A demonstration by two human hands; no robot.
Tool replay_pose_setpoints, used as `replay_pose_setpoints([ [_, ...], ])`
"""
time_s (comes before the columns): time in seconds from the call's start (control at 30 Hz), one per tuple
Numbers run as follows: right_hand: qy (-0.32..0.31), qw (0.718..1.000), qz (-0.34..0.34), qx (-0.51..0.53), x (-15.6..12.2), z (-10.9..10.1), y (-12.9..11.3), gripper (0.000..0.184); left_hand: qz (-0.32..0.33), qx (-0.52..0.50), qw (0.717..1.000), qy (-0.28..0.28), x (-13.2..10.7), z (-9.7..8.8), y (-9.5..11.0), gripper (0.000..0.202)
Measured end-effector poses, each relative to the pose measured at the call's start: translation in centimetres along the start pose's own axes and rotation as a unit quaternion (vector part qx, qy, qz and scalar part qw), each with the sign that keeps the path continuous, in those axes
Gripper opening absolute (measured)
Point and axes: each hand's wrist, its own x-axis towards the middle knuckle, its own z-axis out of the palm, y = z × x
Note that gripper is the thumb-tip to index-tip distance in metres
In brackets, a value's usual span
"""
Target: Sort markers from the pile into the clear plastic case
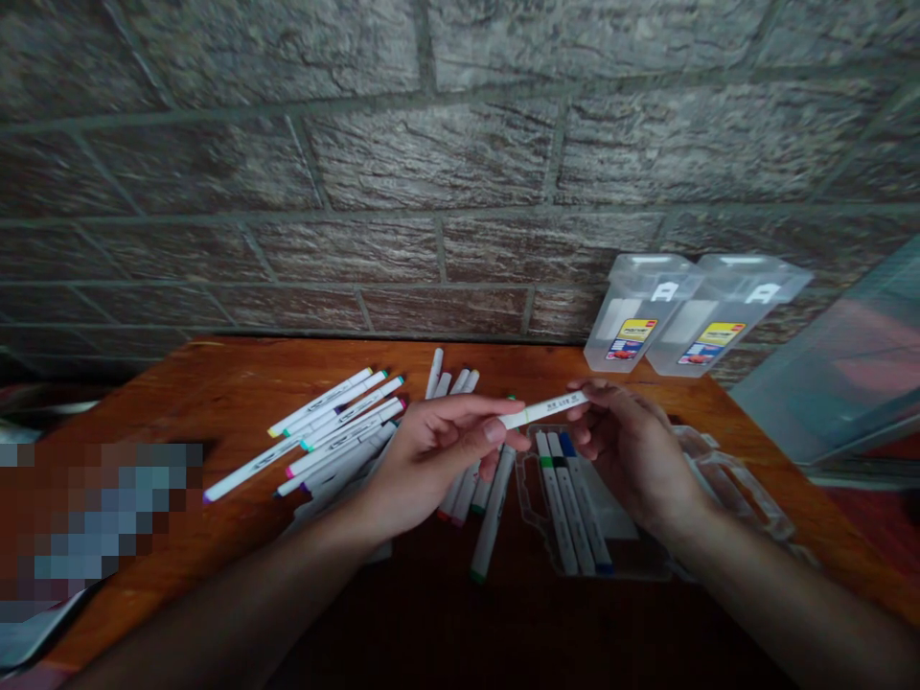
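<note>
Between my two hands, above the table, is a white marker (pixel 550 410) with a thin greenish ring and dark print. My left hand (pixel 438 450) pinches its left end between thumb and fingers. At the other end, the fingertips of my right hand (pixel 636 450) close on it. Below my right hand lies a clear plastic case (pixel 532 498), with several markers (pixel 575 508) side by side in it, showing green, black and blue bands. Loose white markers (pixel 493 517) with coloured ends lie under and beside my left hand, which partly hides them.
More loose markers (pixel 337 402) spread over the left of the wooden table (pixel 208 383). Two clear plastic containers (pixel 622 316) with yellow labels stand at the back right by the brick wall (pixel 431 172). A translucent panel (pixel 848 355) rises at the right. The left side is pixelated.
</note>
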Motion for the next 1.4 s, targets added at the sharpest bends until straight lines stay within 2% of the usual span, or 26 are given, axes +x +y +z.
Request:
replay_pose_setpoints([
  [0.2, -0.005, 1.000, -0.001, -0.003, -0.12, 0.00, -0.03, 0.018, -0.006, -0.027, 1.000, -0.009, 0.10, -0.18, -0.14, 0.022],
  [0.4, -0.016, 1.000, 0.005, -0.002, -0.06, 0.10, 0.00, 0.016, -0.029, -0.042, 0.998, -0.024, -0.01, -0.27, -0.13, 0.027],
  [0.63, -0.009, 1.000, 0.007, 0.003, 0.01, 0.03, 0.06, 0.019, -0.013, -0.020, 0.999, -0.031, -0.05, -0.04, -0.10, 0.024],
  [0.7, -0.003, 1.000, 0.006, 0.002, 0.04, 0.03, 0.01, 0.018, -0.012, -0.004, 1.000, -0.020, 0.03, -0.01, -0.04, 0.024],
  [0.9, 0.026, 1.000, -0.013, -0.007, 0.08, 0.04, -0.13, 0.017, 0.009, 0.092, 0.993, 0.068, 0.58, -0.36, -0.36, 0.027],
  [0.97, 0.030, 0.999, -0.019, -0.012, 0.04, 0.02, -0.20, 0.017, 0.008, 0.115, 0.990, 0.079, 0.70, -0.47, -0.53, 0.028],
  [1.17, 0.046, 0.999, -0.021, -0.018, 0.00, 0.08, -0.32, 0.018, -0.016, 0.109, 0.992, 0.065, 0.66, -0.47, -0.55, 0.030],
  [1.4, 0.042, 0.999, -0.019, -0.007, 0.08, 0.16, -0.38, 0.019, -0.010, 0.090, 0.995, 0.037, 0.38, -0.43, -0.55, 0.029],
])
